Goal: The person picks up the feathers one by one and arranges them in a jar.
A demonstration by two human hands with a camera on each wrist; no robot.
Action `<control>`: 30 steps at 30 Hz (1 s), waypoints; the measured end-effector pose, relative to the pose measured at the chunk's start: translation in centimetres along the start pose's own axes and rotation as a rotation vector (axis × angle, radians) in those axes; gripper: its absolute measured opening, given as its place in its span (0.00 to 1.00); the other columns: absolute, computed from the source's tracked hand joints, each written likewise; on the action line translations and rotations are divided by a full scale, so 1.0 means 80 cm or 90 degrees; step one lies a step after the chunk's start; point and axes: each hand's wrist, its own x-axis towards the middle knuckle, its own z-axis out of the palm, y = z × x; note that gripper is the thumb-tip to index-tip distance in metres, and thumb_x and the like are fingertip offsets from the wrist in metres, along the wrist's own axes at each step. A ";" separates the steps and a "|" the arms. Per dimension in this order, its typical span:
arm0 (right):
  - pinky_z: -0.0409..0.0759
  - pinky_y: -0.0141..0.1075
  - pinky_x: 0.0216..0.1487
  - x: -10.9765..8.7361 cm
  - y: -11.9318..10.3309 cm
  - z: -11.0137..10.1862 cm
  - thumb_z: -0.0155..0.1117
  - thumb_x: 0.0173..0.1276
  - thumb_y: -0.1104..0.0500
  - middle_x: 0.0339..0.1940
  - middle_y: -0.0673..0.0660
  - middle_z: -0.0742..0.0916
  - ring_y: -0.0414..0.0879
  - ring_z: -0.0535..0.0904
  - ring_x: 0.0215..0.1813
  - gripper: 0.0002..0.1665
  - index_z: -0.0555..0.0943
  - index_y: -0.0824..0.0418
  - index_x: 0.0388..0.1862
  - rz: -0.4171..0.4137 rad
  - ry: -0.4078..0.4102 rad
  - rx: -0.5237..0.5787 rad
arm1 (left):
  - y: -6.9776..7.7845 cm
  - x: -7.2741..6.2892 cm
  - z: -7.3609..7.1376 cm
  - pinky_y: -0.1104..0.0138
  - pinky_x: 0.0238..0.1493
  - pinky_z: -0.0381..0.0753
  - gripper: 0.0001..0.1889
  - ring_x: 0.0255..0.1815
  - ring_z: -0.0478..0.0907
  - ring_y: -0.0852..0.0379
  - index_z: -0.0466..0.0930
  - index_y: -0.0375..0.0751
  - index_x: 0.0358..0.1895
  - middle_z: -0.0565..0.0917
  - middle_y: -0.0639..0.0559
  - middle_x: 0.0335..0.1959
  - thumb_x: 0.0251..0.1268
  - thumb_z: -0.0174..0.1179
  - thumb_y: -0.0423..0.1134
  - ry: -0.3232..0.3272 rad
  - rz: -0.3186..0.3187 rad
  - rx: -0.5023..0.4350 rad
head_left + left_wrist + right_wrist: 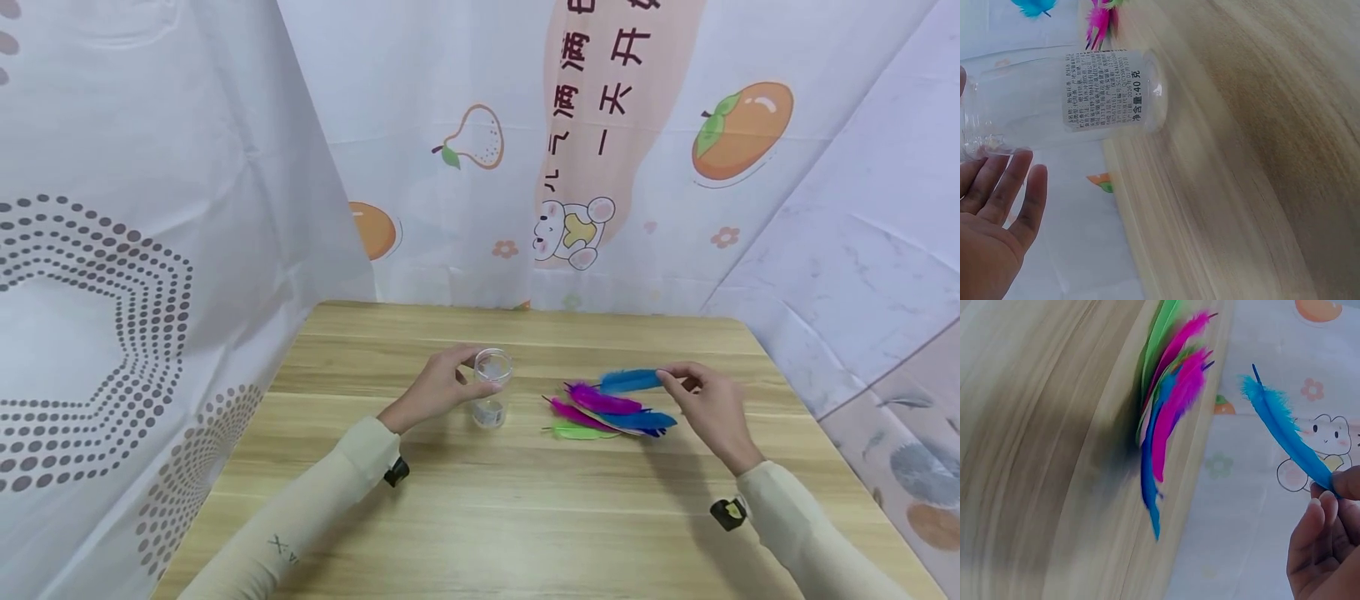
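My left hand [442, 379] grips a clear, open-topped plastic jar [489, 414] near its rim. The jar stands upright on the table, and a printed label [1104, 90] shows on its side in the left wrist view. Between thumb and fingertips, my right hand [705, 404] pinches the tip of a blue feather [1285, 434], its quill end pointing left toward the jar. Just below that feather, a pile of feathers lies on the table: magenta feathers [603, 399], a green feather [581, 432] and darker blue ones [652, 420].
The wooden table [480, 517] carries the jar left of the feather pile. A white printed curtain [450, 250] hangs behind the table's far edge, with more sheets at both sides. A dark wrist device [727, 513] sits by the right cuff.
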 end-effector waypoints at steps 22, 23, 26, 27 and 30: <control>0.73 0.31 0.18 0.011 -0.027 0.008 0.66 0.76 0.49 0.33 0.53 0.87 0.43 0.77 0.25 0.13 0.89 0.57 0.44 -0.036 -0.004 0.000 | -0.002 -0.001 -0.001 0.60 0.47 0.84 0.31 0.52 0.77 0.60 0.79 0.52 0.67 0.85 0.48 0.54 0.63 0.73 0.55 -0.012 -0.010 -0.003; 0.73 0.31 0.18 0.012 -0.029 0.008 0.66 0.76 0.49 0.32 0.53 0.87 0.43 0.77 0.24 0.13 0.89 0.57 0.44 -0.037 -0.006 -0.002 | -0.002 -0.001 -0.001 0.60 0.48 0.84 0.31 0.52 0.77 0.60 0.79 0.52 0.67 0.85 0.48 0.54 0.62 0.73 0.55 -0.012 -0.010 -0.003; 0.73 0.31 0.19 0.014 -0.035 0.008 0.67 0.76 0.49 0.32 0.53 0.87 0.43 0.76 0.24 0.13 0.89 0.57 0.45 -0.038 -0.013 0.006 | -0.002 -0.001 -0.001 0.60 0.48 0.84 0.30 0.52 0.77 0.60 0.79 0.51 0.67 0.85 0.49 0.53 0.63 0.74 0.54 -0.010 -0.009 -0.005; 0.74 0.31 0.19 0.014 -0.038 0.008 0.67 0.75 0.49 0.33 0.54 0.87 0.42 0.76 0.24 0.13 0.89 0.57 0.45 -0.038 -0.016 0.011 | -0.003 -0.001 0.000 0.60 0.48 0.84 0.30 0.52 0.77 0.60 0.79 0.51 0.67 0.85 0.49 0.53 0.62 0.74 0.54 -0.008 -0.008 -0.007; 0.74 0.29 0.20 0.015 -0.043 0.008 0.68 0.75 0.50 0.33 0.55 0.87 0.42 0.76 0.25 0.13 0.89 0.58 0.46 -0.041 -0.020 0.022 | -0.003 -0.001 0.001 0.62 0.46 0.85 0.30 0.51 0.77 0.60 0.80 0.50 0.65 0.85 0.53 0.51 0.62 0.74 0.55 -0.002 -0.008 -0.012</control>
